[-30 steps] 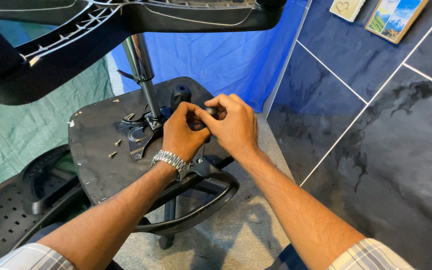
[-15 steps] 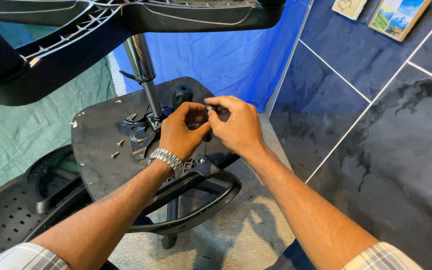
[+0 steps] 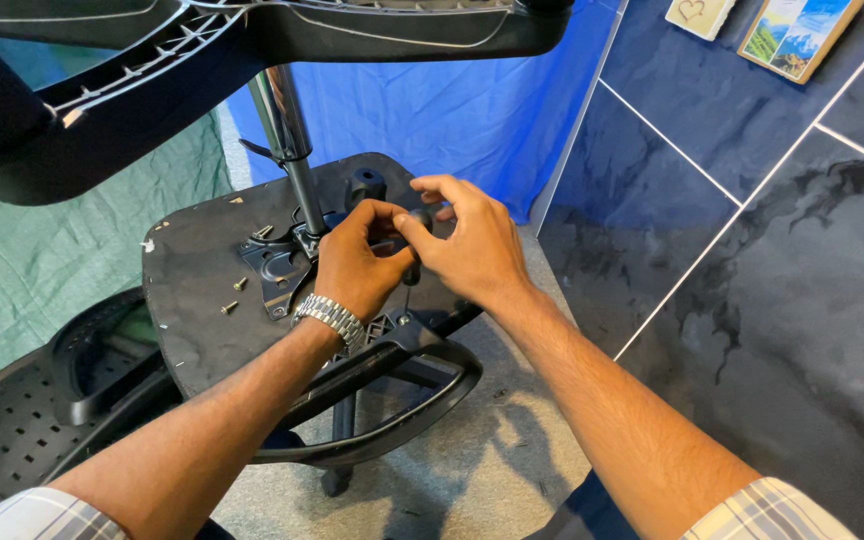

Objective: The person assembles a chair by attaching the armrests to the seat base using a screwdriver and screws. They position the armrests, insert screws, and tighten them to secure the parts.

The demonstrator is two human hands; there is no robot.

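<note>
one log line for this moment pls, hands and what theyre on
left hand: pinching small black part on chair seat underside | right hand: pinching same part | loose screws: on seat, left of metal plate

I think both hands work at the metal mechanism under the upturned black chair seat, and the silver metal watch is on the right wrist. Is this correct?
Not quite: the silver metal watch is on the left wrist, as the head view shows. The rest holds: the left hand and the right hand both work at the metal mechanism under the upturned black chair seat.
</note>
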